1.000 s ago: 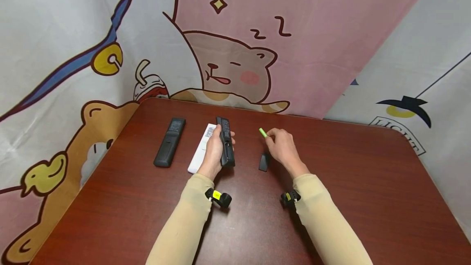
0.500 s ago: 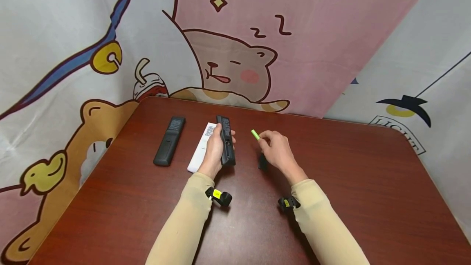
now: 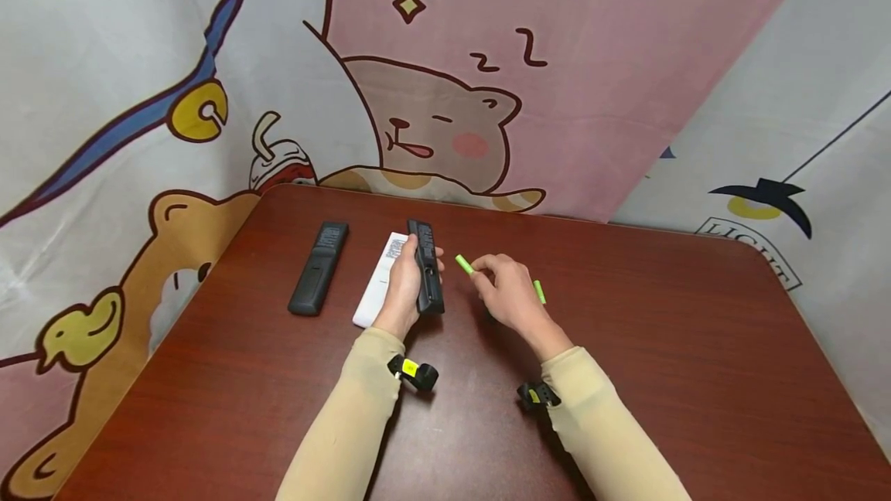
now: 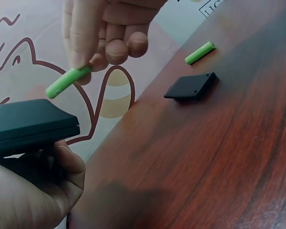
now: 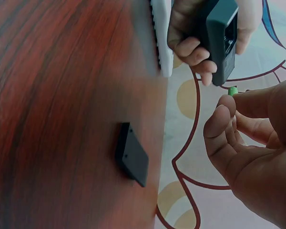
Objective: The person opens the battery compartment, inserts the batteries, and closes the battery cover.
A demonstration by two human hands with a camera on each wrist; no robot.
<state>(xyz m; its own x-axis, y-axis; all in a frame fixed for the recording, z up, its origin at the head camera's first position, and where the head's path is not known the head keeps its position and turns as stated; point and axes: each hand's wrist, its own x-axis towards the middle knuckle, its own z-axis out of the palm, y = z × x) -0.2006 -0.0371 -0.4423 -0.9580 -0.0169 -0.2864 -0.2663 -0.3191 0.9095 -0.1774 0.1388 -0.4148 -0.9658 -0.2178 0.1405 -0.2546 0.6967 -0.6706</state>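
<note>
My left hand (image 3: 404, 284) grips a black remote control (image 3: 430, 277) above the table, its back up and the battery compartment uncovered. Between thumb and fingers my right hand (image 3: 511, 292) pinches a green battery (image 4: 66, 82), just right of that remote. In the left wrist view the battery's free end is close to the remote, apart from it. On the table lies a black battery cover (image 5: 132, 155), mostly hidden under my right hand in the head view. A second green battery (image 3: 539, 291) lies beyond it, to the right.
Left of my left hand a white remote control (image 3: 376, 284) lies on the brown table (image 3: 661, 346), partly covered by the hand. Farther left is another black remote control (image 3: 319, 269). A cartoon-printed cloth (image 3: 592, 83) hangs behind the table.
My right hand has moved left with the battery, toward the remote in my left hand. The second battery has come into sight beside it. My left hand has stayed nearly still.
</note>
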